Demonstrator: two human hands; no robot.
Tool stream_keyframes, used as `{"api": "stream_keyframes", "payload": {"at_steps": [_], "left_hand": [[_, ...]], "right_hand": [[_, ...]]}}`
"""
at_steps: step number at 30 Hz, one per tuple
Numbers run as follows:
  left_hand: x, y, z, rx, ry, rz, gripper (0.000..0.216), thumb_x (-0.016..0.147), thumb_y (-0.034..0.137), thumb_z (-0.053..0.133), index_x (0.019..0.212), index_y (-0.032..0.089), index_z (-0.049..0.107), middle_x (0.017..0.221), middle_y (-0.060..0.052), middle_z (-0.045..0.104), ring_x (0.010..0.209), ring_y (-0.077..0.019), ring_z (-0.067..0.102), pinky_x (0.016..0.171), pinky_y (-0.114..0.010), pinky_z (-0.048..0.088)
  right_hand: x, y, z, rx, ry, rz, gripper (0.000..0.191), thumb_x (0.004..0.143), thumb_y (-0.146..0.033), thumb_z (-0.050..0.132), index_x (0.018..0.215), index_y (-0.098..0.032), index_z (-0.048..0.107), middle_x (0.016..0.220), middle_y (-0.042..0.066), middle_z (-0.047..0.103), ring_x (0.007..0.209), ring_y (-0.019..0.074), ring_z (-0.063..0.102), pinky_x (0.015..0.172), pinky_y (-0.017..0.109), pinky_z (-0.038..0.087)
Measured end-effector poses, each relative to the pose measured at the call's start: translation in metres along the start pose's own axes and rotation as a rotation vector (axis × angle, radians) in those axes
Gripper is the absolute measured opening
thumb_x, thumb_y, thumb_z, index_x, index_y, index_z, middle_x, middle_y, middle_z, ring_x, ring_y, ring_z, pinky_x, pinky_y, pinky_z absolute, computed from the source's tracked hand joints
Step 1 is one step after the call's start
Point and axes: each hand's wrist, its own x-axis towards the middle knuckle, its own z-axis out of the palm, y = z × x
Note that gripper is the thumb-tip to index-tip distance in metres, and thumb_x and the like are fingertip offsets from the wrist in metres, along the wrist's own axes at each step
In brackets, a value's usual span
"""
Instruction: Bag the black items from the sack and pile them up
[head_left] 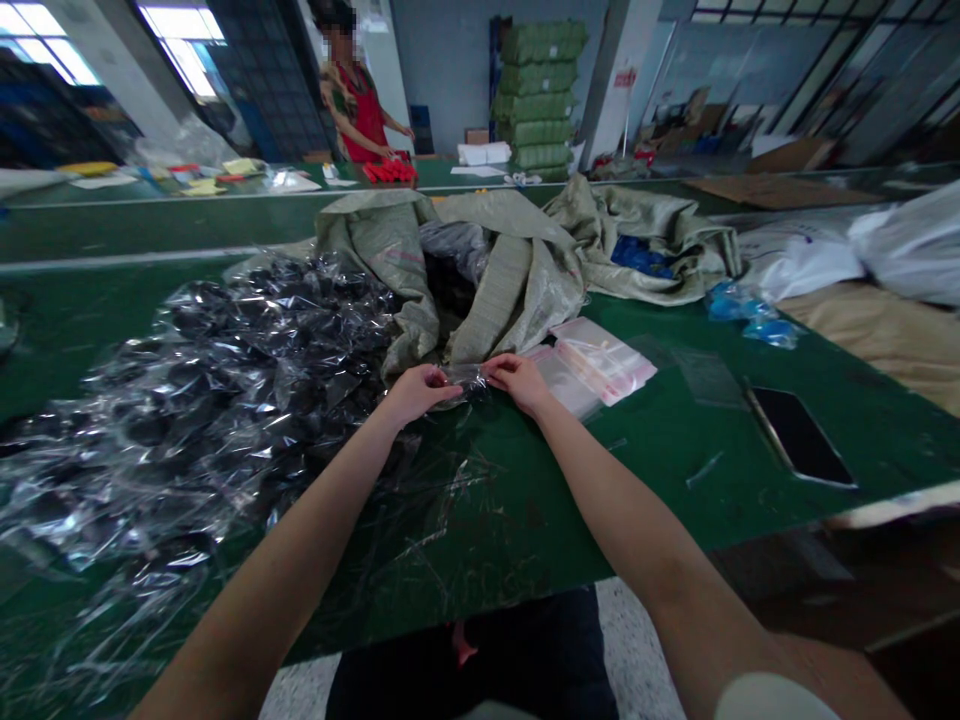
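Between my two hands is a clear plastic bag (469,378), with something dark showing in its lower part. My left hand (420,392) pinches its left end, thumb towards the bag. Fingers of my right hand (517,380) are closed on its right end. Just right of that hand lies a stack of flat clear bags (600,360) with pinkish edges. To the left spreads a large heap of dark items in clear wrappers (262,370). Directly behind my hands an olive woven sack (510,280) gapes open, with dark wrapped things inside.
The green table (465,540) carries a phone (799,435) at right, plastic scraps and blue wrapped items (754,312). A second woven sack (652,215) holds blue things. White bags (810,250) lie far right. Across the table a person in a red apron (364,110) handles red items.
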Motion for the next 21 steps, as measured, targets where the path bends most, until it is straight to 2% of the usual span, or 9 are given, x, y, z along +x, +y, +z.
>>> {"api": "stream_keyframes", "payload": {"at_steps": [4,8,15,17,19,21], "left_hand": [[0.002,-0.004,0.002,0.016,-0.002,0.036,0.037,0.063,0.045,0.079,0.078,0.014,0.065,0.069,0.001,0.063,0.062,-0.0120,0.054,0.058,-0.024,0.039],[0.004,-0.008,0.002,-0.024,-0.051,0.035,0.034,0.066,0.042,0.077,0.084,0.014,0.068,0.074,-0.002,0.067,0.063,-0.0125,0.056,0.058,-0.024,0.040],[0.002,-0.005,-0.001,-0.092,-0.067,-0.061,0.025,0.070,0.034,0.074,0.083,0.014,0.067,0.059,0.003,0.057,0.043,-0.0059,0.038,0.043,-0.021,0.026],[0.001,-0.005,0.000,-0.119,-0.065,-0.083,0.025,0.071,0.034,0.073,0.084,0.014,0.067,0.057,0.004,0.055,0.040,-0.0052,0.035,0.040,-0.021,0.023],[0.002,-0.005,0.000,-0.149,-0.057,-0.098,0.026,0.071,0.035,0.073,0.085,0.014,0.066,0.056,0.005,0.054,0.038,-0.0049,0.034,0.038,-0.021,0.021],[0.002,-0.005,0.000,-0.186,-0.049,-0.112,0.027,0.069,0.034,0.075,0.084,0.014,0.066,0.056,0.005,0.055,0.038,-0.0046,0.033,0.037,-0.021,0.020]], "right_hand": [[0.001,0.001,0.000,0.020,0.008,0.002,0.011,0.066,-0.015,0.074,0.072,-0.019,0.066,0.079,-0.002,0.072,0.080,0.0107,0.067,0.087,0.029,0.057],[0.001,0.003,0.000,0.015,-0.008,-0.018,0.014,0.066,-0.019,0.077,0.073,-0.019,0.065,0.082,-0.002,0.072,0.081,0.0112,0.067,0.088,0.030,0.056],[-0.003,-0.003,0.002,-0.027,-0.040,-0.032,0.012,0.069,-0.019,0.072,0.079,-0.020,0.066,0.087,-0.002,0.073,0.086,0.0125,0.068,0.087,0.030,0.056],[-0.004,-0.007,0.004,-0.048,-0.006,-0.031,0.010,0.073,-0.021,0.068,0.083,-0.021,0.067,0.088,-0.001,0.073,0.086,0.0117,0.068,0.081,0.027,0.057],[-0.005,-0.012,0.006,-0.113,0.086,-0.039,0.008,0.080,-0.029,0.066,0.081,-0.021,0.065,0.083,-0.001,0.072,0.078,0.0107,0.067,0.069,0.023,0.056],[-0.007,-0.017,0.008,-0.260,0.178,-0.030,0.027,0.083,-0.045,0.064,0.072,-0.021,0.062,0.071,0.000,0.068,0.062,0.0103,0.062,0.054,0.021,0.051]]}}
